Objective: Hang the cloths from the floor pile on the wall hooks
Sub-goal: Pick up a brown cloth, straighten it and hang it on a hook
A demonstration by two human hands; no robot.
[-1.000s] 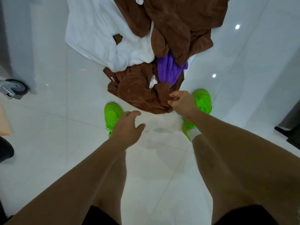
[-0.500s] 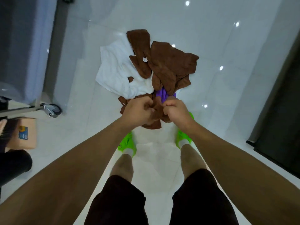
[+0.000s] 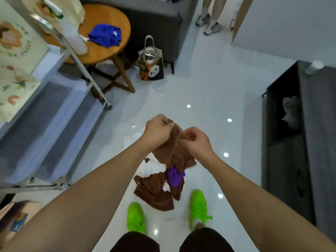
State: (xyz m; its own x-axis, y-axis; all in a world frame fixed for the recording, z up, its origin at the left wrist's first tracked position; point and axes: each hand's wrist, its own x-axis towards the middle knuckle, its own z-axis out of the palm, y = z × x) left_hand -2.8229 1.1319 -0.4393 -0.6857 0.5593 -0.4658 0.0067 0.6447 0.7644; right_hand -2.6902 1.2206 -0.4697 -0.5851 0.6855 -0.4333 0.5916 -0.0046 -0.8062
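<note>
**A:** Where do I stand?

**B:** My left hand (image 3: 157, 128) and right hand (image 3: 195, 140) both pinch the top edge of a brown cloth (image 3: 174, 151), close together, raised in front of me. The cloth hangs from the fingers, and its lower part hangs in front of the pile (image 3: 158, 186), so I can't tell if it is clear of it. The pile lies on the floor (image 3: 209, 91) just ahead of my green shoes (image 3: 135, 218): more brown cloths, a white one (image 3: 151, 169) and a purple one (image 3: 174, 176).

**A:** What makes this step go well?

**B:** I'd say the job is finding a clean edge. I should slide the two pinches apart along the hem until the cloth opens flat, then lift until the bottom swings free of the pile, so nothing drags up with it.

**A:** And the hooks?

**B:** None show from the head camera, so I'd have to turn and look first. I'd keep both grips firm while turning; a single pinch could let the cloth bunch again.

**A:** Risks?

**B:** The purple cloth sits right under the hanging end and may snag. The floor looks glossy, so step with care.
</note>
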